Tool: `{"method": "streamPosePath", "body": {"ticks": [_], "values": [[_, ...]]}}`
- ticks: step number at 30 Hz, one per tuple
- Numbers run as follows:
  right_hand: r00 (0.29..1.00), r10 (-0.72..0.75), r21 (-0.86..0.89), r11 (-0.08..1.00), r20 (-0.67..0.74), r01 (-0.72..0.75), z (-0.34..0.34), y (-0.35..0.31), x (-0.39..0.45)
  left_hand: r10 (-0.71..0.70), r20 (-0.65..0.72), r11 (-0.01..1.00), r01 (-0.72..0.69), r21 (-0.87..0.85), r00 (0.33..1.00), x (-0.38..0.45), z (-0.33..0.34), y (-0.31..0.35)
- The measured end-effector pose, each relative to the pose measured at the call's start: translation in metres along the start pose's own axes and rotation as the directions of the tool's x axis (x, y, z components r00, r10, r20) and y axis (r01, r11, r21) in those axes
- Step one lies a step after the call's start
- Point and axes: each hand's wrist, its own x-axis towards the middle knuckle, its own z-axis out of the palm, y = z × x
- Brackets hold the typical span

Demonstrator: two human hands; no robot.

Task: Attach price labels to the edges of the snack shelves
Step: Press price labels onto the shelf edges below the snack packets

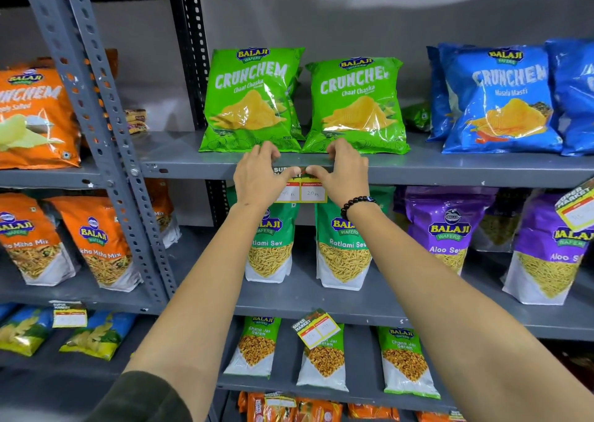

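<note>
A yellow and white price label [301,190] hangs from the front edge of the grey upper shelf [450,172], below two green Crunchem bags [254,100]. My left hand [260,177] and my right hand [342,172] both press the label's top against that edge. Thumbs meet on the label's top strip, fingers curl over the shelf lip. The hands hide the label's upper corners. A black bead bracelet sits on my right wrist.
Blue Crunchem bags [495,100] stand at the right, orange bags [35,116] at the left beyond a perforated grey upright [96,106]. Lower shelves hold Ratlami Sev and purple Aloo Sev packs [446,228]. Other labels [316,326] hang on lower shelf edges and at the right [577,208].
</note>
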Motion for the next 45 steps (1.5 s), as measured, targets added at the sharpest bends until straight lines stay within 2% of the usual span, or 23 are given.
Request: {"method": "streamPosePath", "body": {"ticks": [6, 8, 10, 13, 16, 19, 21, 24, 27, 30, 35, 39, 41, 45], "values": [[0.998, -0.041, 0.007, 0.999, -0.046, 0.041, 0.002, -0.002, -0.007, -0.026, 0.013, 0.998, 0.027, -0.053, 1.000, -0.002, 0.000, 0.004], [0.990, -0.134, -0.018, 0.991, -0.039, 0.133, 0.004, -0.001, -0.019, 0.015, -0.005, 0.998, -0.015, -0.066, 1.000, -0.012, 0.003, -0.001], [0.957, -0.290, -0.114, 0.952, -0.030, 0.285, 0.011, 0.006, -0.038, 0.016, -0.077, 0.999, -0.020, -0.048, 0.997, -0.036, 0.012, -0.010], [0.898, -0.438, -0.221, 0.872, 0.052, 0.438, 0.029, 0.025, -0.080, -0.083, -0.137, 0.995, 0.076, -0.057, 0.987, -0.091, 0.038, -0.030], [0.865, -0.442, -0.278, 0.822, 0.239, 0.497, 0.055, 0.054, -0.126, -0.147, 0.004, 0.989, 0.147, -0.005, 0.989, -0.159, 0.074, -0.054], [0.818, -0.286, -0.339, 0.804, 0.499, 0.489, 0.080, 0.085, -0.166, -0.192, 0.216, 0.980, 0.177, 0.089, 0.957, -0.221, 0.108, -0.081], [0.777, -0.198, -0.368, 0.793, 0.598, 0.485, 0.091, 0.105, -0.185, -0.229, 0.327, 0.971, 0.192, 0.143, 0.917, -0.249, 0.127, -0.096], [0.731, -0.115, -0.378, 0.796, 0.673, 0.473, 0.106, 0.129, -0.202, -0.252, 0.398, 0.956, 0.165, 0.241, 0.882, -0.268, 0.149, -0.109], [0.709, -0.053, -0.386, 0.809, 0.703, 0.443, 0.121, 0.147, -0.210, -0.302, 0.461, 0.944, 0.194, 0.266, 0.834, -0.274, 0.165, -0.115], [0.704, -0.049, -0.358, 0.834, 0.709, 0.419, 0.132, 0.158, -0.212, -0.310, 0.471, 0.944, 0.206, 0.259, 0.826, -0.275, 0.182, -0.123], [0.754, -0.029, -0.303, 0.905, 0.657, 0.299, 0.142, 0.161, -0.205, -0.344, 0.445, 0.932, 0.242, 0.271, 0.827, -0.274, 0.199, -0.123], [0.759, 0.009, -0.265, 0.940, 0.651, 0.216, 0.147, 0.163, -0.208, -0.338, 0.398, 0.938, 0.268, 0.222, 0.853, -0.276, 0.199, -0.121], [0.763, 0.035, -0.241, 0.957, 0.646, 0.160, 0.146, 0.165, -0.213, -0.272, 0.396, 0.959, 0.217, 0.180, 0.877, -0.277, 0.194, -0.124], [0.773, 0.065, -0.159, 0.986, 0.631, 0.047, 0.147, 0.165, -0.228, -0.036, 0.434, 0.994, -0.014, 0.111, 0.900, -0.271, 0.178, -0.140]]}}
